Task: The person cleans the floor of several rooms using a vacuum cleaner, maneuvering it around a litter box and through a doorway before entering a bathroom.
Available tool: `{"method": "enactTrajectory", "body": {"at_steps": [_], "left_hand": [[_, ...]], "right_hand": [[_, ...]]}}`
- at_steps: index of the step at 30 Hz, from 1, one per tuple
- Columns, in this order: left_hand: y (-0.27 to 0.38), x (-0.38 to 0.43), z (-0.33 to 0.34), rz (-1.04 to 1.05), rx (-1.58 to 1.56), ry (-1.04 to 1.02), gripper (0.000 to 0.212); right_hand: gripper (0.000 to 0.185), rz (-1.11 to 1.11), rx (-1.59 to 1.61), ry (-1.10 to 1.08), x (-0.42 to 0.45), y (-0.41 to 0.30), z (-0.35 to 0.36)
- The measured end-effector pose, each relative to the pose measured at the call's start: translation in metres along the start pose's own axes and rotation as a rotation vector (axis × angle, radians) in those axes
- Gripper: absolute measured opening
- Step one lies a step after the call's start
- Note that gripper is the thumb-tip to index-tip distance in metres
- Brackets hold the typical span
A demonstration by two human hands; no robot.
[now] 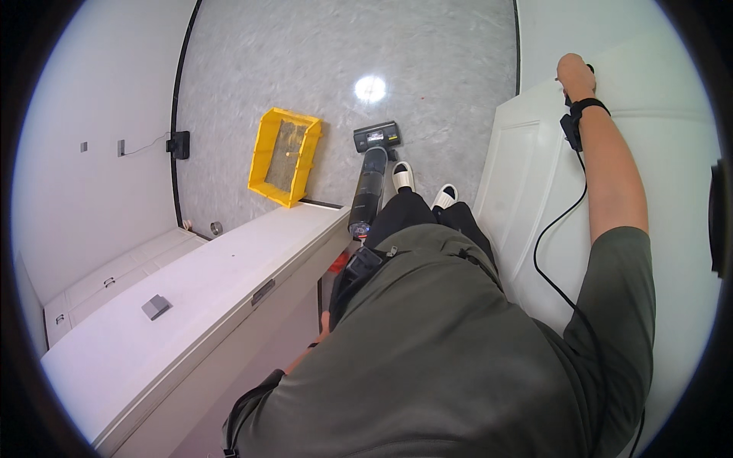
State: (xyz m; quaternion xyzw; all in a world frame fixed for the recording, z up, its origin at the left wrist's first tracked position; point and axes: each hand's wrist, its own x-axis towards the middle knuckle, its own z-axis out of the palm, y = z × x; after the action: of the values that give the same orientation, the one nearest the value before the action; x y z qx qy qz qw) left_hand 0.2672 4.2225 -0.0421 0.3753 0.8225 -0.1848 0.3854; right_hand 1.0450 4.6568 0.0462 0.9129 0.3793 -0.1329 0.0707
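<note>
My right hand [575, 73] is curled into a fist at the edge of a white panelled door [518, 166], around a dark door handle [591, 69] of which only a bit shows. A black wrist strap with a small device [571, 127] sits below that hand, and a black cable runs from it. My left hand [325, 325] hangs low beside my hip; its fingers are mostly hidden by my body, and what it touches cannot be seen. A dark upright floor cleaner [369, 186] stands beside my slippered feet, its head [376, 136] flat on the floor.
A yellow plastic bin [268, 154] with grey granular material inside lies on the grey floor [441, 51]. Left of me is a white door frame [303, 246] with a metal strike plate [263, 292]. A black dock [181, 145] with a cord and a metal bowl [216, 228] are farther left.
</note>
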Motion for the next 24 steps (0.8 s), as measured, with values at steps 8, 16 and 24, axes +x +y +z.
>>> {"method": "enactTrajectory", "body": {"at_steps": [8,16,24], "left_hand": [[0.09,0.08,-0.047,0.12,-0.008,-0.006,0.057],[0.284,0.18,-0.117,0.43,-0.213,0.013,0.044],[0.37,0.22,-0.12,0.655,-0.356,-0.002,0.026]], "right_hand": [[0.022,0.028,-0.028,-0.02,0.004,0.011,-0.002],[0.027,0.093,0.057,-0.018,0.012,0.018,0.001],[0.029,-0.016,-0.078,-0.045,0.013,0.02,0.002]]}}
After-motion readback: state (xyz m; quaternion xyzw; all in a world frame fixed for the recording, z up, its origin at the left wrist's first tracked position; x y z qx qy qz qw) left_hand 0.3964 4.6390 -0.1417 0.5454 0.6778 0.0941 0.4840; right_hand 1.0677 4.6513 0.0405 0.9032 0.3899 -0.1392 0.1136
